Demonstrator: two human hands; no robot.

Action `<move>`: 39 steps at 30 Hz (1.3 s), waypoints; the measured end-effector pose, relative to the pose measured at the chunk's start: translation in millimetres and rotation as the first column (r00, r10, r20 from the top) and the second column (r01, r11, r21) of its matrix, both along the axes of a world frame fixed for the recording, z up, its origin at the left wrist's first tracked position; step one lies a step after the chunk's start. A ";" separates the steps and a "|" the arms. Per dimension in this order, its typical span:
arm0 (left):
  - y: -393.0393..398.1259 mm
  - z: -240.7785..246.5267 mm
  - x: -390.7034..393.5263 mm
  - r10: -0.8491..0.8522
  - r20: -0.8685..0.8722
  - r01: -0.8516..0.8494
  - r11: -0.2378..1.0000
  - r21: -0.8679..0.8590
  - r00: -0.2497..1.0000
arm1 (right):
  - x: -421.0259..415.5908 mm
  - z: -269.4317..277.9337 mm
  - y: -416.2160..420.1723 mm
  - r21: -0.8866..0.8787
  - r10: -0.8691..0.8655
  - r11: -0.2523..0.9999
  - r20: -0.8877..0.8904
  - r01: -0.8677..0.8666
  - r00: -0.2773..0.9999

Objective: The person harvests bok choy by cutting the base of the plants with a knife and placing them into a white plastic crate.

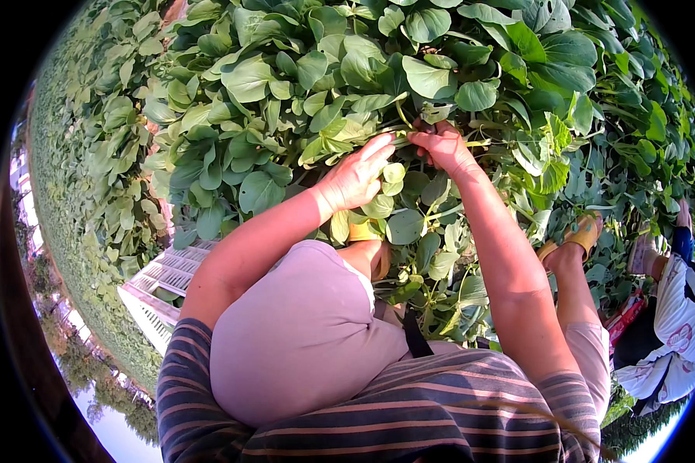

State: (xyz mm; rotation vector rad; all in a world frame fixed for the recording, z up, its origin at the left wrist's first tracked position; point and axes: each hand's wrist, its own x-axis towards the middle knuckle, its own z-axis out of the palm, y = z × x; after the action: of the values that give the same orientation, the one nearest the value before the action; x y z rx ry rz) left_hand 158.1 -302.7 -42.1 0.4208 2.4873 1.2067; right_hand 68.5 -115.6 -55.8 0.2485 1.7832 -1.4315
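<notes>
My left hand point(356, 176) reaches in among low leafy greens point(252, 78), fingers stretched against a bundle of stems. Its palm side is hidden, so its hold is unclear. Close beside it, my right hand point(443, 147) is curled, with thumb and finger pinching the green stems point(402, 134) at the plants' base. Something dark shows by its curled fingers, too small to make out. Round leaves point(405, 226) hang just below both hands. A paler, jagged-edged leaf point(556, 136) stands to the right.
A white slatted plastic crate point(156, 283) sits among plants at my left. My yellow shoes point(585, 234) stand in the greenery. At far right is another person point(680, 324), with a white printed cloth and a dark sleeve. Dense crop rows point(92, 173) stretch away left.
</notes>
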 end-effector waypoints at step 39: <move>97.1 74.9 -14.8 -0.341 -0.329 0.442 0.841 0.312 0.881 | 112.9 107.2 87.6 -0.234 -0.542 0.772 0.243 0.591 0.804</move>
State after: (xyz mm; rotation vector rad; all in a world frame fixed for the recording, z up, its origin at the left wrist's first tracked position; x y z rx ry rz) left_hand 143.3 -205.6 32.8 1.2084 2.1868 1.5255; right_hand 181.4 -28.0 51.4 0.7780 1.3790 -2.0202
